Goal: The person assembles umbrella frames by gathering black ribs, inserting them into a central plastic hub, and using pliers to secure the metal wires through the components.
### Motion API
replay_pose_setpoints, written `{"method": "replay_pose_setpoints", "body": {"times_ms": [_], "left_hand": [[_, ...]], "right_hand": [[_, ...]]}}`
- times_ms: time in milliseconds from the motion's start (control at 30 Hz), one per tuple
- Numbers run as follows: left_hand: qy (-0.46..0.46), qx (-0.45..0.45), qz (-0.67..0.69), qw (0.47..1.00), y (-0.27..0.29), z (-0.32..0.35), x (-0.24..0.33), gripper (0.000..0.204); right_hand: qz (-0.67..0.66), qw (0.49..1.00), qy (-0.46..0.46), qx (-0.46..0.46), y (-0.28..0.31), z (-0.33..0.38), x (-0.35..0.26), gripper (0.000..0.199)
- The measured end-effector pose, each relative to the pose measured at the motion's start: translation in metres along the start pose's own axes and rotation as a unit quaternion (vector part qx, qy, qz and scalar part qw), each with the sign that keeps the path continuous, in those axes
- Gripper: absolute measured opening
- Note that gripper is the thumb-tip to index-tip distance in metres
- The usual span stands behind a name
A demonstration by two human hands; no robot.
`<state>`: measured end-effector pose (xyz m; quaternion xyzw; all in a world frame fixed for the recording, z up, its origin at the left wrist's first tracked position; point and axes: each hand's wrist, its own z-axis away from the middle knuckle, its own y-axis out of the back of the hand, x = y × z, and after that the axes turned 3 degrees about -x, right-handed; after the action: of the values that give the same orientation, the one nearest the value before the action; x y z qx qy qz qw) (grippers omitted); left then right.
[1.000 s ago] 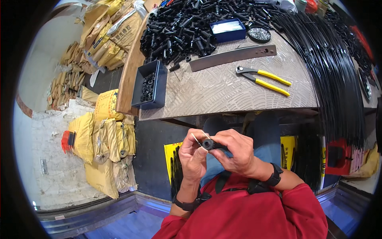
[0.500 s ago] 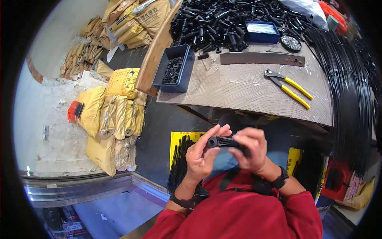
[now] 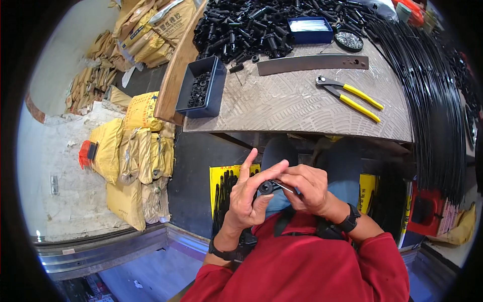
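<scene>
My left hand (image 3: pixel 247 197) pinches a short black tubular part (image 3: pixel 266 187) between thumb and forefinger, its round hollow end facing outward. The other left fingers stretch up and away. Against the part's other side, my right hand (image 3: pixel 308 189) is closed, fingers bent together. A thin shiny strip or pin (image 3: pixel 285 186) shows between the two hands; its exact kind is unclear. Both hands are over my lap, in front of the table edge. On the table lie end-cutting pincers (image 3: pixel 352 98) with yellow handles and a flat metal bar (image 3: pixel 312 64).
A large heap of black tubular parts (image 3: pixel 241 30) covers the table's back. Around it are a blue bin (image 3: pixel 214 93) of black rings, a blue tray (image 3: pixel 310 36) of thin pins and a round dish (image 3: pixel 348 41) of small metal bits. Long black rods (image 3: pixel 427 100) hang over the right edge.
The view has shifted, so the table appears further left and higher. My right hand has closed in on the black part, and a thin shiny strip now shows. My left fingers have spread upward.
</scene>
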<state>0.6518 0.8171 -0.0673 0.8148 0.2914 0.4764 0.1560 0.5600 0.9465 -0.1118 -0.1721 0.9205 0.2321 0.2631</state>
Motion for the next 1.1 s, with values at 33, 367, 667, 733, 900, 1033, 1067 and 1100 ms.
{"method": "replay_pose_setpoints", "body": {"times_ms": [33, 367, 667, 733, 900, 1033, 1067, 1100], "left_hand": [[-0.006, 0.007, 0.005, 1.0, -0.001, 0.0, 0.0, 0.037], [0.06, 0.032, 0.164, 0.984, -0.012, -0.002, -0.003, 0.033], [-0.006, 0.058, 0.282, 0.958, -0.02, 0.0, -0.022, 0.028], [0.043, 0.103, 0.4, 0.91, -0.026, -0.003, -0.02, 0.039], [0.108, 0.083, 0.405, 0.904, -0.036, -0.003, -0.013, 0.058], [0.127, 0.058, 0.429, 0.892, -0.029, -0.007, -0.01, 0.064], [0.126, 0.061, 0.431, 0.891, -0.028, -0.008, -0.012, 0.064], [0.121, 0.052, 0.427, 0.895, -0.028, -0.008, -0.014, 0.062]], "right_hand": [[0.009, 1.0, 0.008, -0.003, 0.002, 0.0, -0.002, 0.026], [-0.075, 0.997, -0.008, -0.03, 0.007, 0.006, 0.003, 0.026], [-0.132, 0.967, -0.045, -0.212, 0.033, -0.007, 0.015, 0.025], [-0.082, 0.966, -0.044, -0.241, 0.072, -0.03, 0.035, 0.021], [0.457, 0.856, -0.193, -0.146, 0.13, -0.058, 0.064, 0.027], [0.497, 0.825, -0.141, -0.228, 0.128, -0.045, 0.088, 0.032], [0.503, 0.83, -0.105, -0.215, 0.129, -0.043, 0.095, 0.032], [0.504, 0.829, -0.104, -0.217, 0.131, -0.039, 0.098, 0.032]]}}
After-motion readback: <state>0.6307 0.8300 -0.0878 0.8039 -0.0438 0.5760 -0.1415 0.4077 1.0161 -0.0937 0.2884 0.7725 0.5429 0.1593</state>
